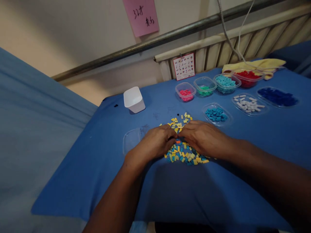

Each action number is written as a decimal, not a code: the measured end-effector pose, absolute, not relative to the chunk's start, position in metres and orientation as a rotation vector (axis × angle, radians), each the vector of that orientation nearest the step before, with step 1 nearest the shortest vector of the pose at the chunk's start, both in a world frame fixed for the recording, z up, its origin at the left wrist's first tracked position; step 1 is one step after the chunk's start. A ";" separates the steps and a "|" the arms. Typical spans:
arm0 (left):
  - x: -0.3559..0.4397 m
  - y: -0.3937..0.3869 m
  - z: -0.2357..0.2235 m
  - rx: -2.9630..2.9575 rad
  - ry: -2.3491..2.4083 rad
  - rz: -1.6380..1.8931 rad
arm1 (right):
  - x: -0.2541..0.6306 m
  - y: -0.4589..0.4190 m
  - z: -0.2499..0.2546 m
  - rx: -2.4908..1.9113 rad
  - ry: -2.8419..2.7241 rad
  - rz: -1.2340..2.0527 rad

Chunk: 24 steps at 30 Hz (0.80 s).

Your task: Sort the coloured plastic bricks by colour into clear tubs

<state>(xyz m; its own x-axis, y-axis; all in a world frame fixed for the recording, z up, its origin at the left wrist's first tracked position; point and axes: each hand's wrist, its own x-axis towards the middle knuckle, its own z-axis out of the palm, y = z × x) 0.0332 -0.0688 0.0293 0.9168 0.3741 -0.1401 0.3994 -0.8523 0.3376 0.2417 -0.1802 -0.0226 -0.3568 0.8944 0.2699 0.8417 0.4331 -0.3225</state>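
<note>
A heap of small yellow, blue and orange bricks (184, 156) lies on the blue tablecloth (102, 168). Both hands rest on top of the heap, meeting at its middle. My left hand (154, 143) comes in from the left with fingers curled down into the bricks. My right hand (202, 136) comes from the right, fingers bent and pressed among the bricks. What the fingertips pinch is hidden. An empty clear tray (131, 139) sits just left of my left hand.
Behind the heap stand clear trays of sorted bricks: pink (185, 92), green (204, 86), light blue (225, 82), red (247, 77), dark blue (277, 96), white (249, 104), and blue (216, 115). A white tub (134, 99) stands back left. A radiator (230, 48) lines the wall.
</note>
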 end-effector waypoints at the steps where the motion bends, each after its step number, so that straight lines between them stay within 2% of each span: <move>1: 0.034 -0.069 0.029 2.717 0.579 -0.123 | 0.241 -0.180 -0.021 -1.498 -2.284 0.193; 5: 0.036 -0.067 0.029 2.761 0.641 -0.157 | 0.236 -0.179 -0.018 -1.580 -2.280 0.192; 10: 0.028 -0.068 0.038 2.661 0.738 0.001 | 0.235 -0.174 -0.018 -1.633 -2.325 0.202; 15: 0.028 -0.085 0.037 2.646 0.582 0.007 | 0.237 -0.170 -0.019 -1.627 -2.308 0.174; 24: 0.049 -0.103 0.023 2.932 0.609 -0.116 | 0.261 -0.175 -0.022 -1.577 -1.915 0.187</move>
